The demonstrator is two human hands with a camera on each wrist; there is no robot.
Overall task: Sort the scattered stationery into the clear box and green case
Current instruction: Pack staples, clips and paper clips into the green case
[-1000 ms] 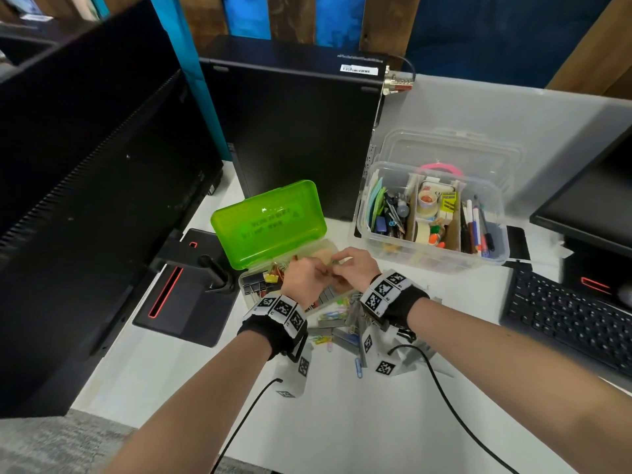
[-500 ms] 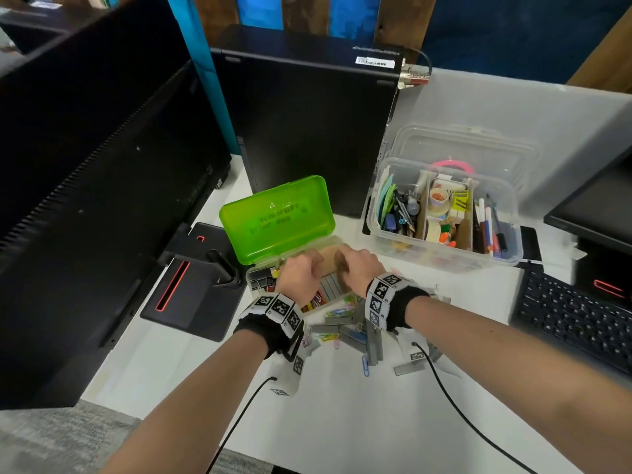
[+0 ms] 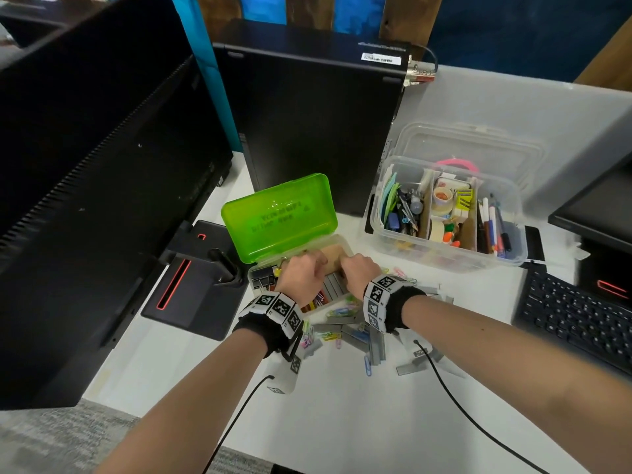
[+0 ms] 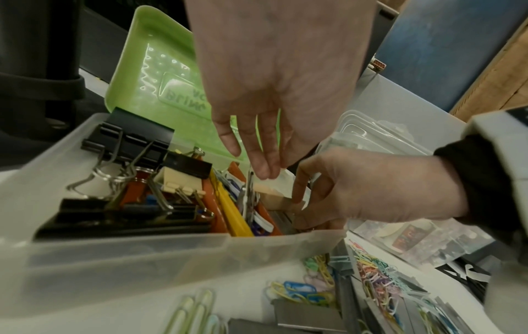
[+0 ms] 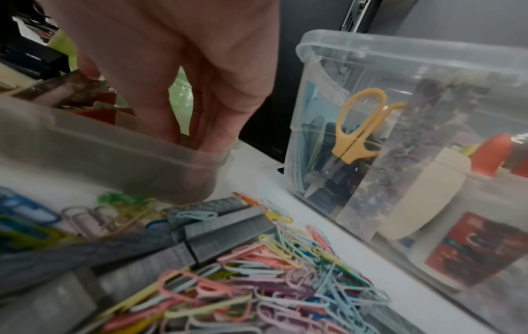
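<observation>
The green case (image 3: 277, 217) stands open, its lid up and its clear tray (image 4: 114, 248) holding black binder clips (image 4: 128, 140) and coloured items. Both hands reach into the tray. My left hand (image 3: 301, 273) points fairly straight fingers (image 4: 262, 167) down onto a tan cardboard piece (image 3: 333, 256). My right hand (image 3: 357, 268) pinches that piece's edge (image 4: 297, 201) between finger and thumb. Pastel paper clips (image 5: 285, 271) and grey staple strips (image 5: 228, 228) lie scattered in front of the tray. The clear box (image 3: 513, 258) at right holds pens, tape and yellow scissors (image 5: 360, 126).
A large monitor (image 3: 85, 183) and its stand base (image 3: 191, 292) fill the left. A black computer tower (image 3: 307, 114) stands behind the case. A keyboard (image 3: 574, 319) lies at right. The clear box's lid (image 3: 472, 145) leans behind it. Wrist cables (image 3: 461, 405) trail over the white table.
Both hands have moved from above the tray's front further into it and lower. The tan cardboard piece now shows between them.
</observation>
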